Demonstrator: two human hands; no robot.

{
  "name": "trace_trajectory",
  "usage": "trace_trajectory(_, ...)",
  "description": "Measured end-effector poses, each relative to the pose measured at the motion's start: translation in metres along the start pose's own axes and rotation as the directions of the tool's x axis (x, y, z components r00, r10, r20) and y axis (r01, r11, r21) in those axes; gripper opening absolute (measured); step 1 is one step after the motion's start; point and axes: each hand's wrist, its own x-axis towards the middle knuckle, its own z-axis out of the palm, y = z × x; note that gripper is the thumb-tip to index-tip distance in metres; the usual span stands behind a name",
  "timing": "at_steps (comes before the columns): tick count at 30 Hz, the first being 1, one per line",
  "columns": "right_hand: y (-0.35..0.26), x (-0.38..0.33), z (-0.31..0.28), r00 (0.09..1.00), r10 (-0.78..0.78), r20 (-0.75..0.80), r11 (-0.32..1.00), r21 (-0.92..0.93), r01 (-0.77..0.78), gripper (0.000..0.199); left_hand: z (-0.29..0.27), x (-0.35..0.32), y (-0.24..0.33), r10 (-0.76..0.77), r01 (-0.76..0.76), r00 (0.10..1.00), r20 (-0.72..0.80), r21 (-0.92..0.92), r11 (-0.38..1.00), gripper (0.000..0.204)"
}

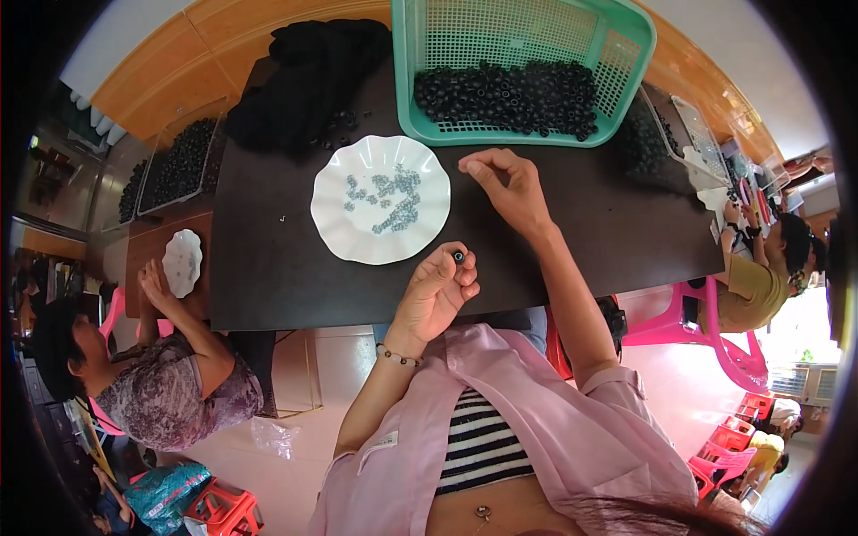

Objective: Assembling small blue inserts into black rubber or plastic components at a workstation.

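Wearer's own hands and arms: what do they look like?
No gloves. The left hand has a thin bracelet with dark beads at the wrist; the right hand shows no jewellery. Loose pink sleeves leave both forearms bare, with a small white tag by the left sleeve's edge.

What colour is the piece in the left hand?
The piece looks black, best seen in the head view.
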Motion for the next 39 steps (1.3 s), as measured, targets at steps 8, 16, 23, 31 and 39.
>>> trace_trajectory(8, -0.008, -0.016, -0.005, 0.973, -0.091, -0.213, 0.966, 0.219, 0.139, 0.015, 0.003, 0.003, -0.001, 0.001, -0.002, 1.0, 0.009, 0.031, 1.0, 0.028)
trace_trajectory(16, -0.019, -0.058, -0.028, 0.952, -0.238, -0.192, 0.961, 0.092, 0.259, 0.013, 0.001, 0.003, -0.004, 0.019, -0.02, 1.0, 0.023, 0.042, 0.999, 0.026)
trace_trajectory(23, 0.001, -0.105, -0.037, 0.956, -0.096, -0.275, 0.97, 0.19, 0.152, 0.014, -0.002, 0.005, -0.003, 0.036, -0.038, 0.998, 0.058, 0.03, 0.999, 0.023)
trace_trajectory(31, -0.007, -0.141, -0.031, 0.948, -0.009, -0.317, 0.938, 0.325, 0.118, 0.022, -0.007, 0.008, 0.0, 0.013, -0.009, 0.994, 0.105, -0.04, 0.999, 0.02)
trace_trajectory(39, -0.006, -0.163, -0.015, 0.962, -0.03, -0.272, 0.928, 0.35, 0.128, 0.023, -0.006, 0.001, 0.0, 0.024, -0.023, 0.993, 0.116, -0.008, 1.0, 0.021)
